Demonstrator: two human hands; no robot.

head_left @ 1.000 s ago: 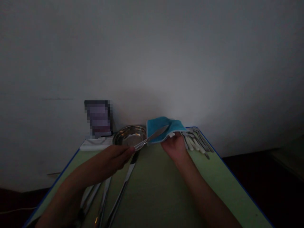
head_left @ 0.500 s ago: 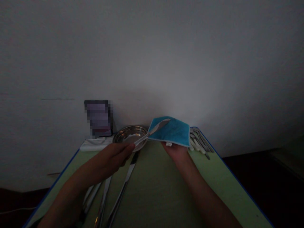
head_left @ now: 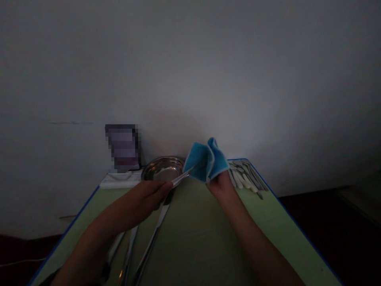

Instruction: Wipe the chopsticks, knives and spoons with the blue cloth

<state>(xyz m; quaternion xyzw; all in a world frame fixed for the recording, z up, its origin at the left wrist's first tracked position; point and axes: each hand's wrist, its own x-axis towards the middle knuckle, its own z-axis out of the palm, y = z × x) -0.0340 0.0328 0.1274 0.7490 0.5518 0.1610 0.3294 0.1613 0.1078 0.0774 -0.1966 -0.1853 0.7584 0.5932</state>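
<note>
My left hand [head_left: 149,194] pinches the handle of a metal knife [head_left: 182,177] whose blade points right, into a blue cloth. My right hand [head_left: 220,186] grips that blue cloth [head_left: 205,161], folded up around the blade so the blade tip is hidden. Both hands hover over the far part of a green table [head_left: 196,234], in front of a steel bowl [head_left: 163,170].
Several pieces of cutlery [head_left: 247,178] lie at the table's far right corner. More long metal utensils [head_left: 143,246] lie near my left forearm. A white folded cloth [head_left: 119,180] and a blurred upright object [head_left: 122,147] stand at the far left against the wall.
The cloth, spread flat under the blade before, is now folded up around the blade by my right hand. My left hand stays almost still on the handle.
</note>
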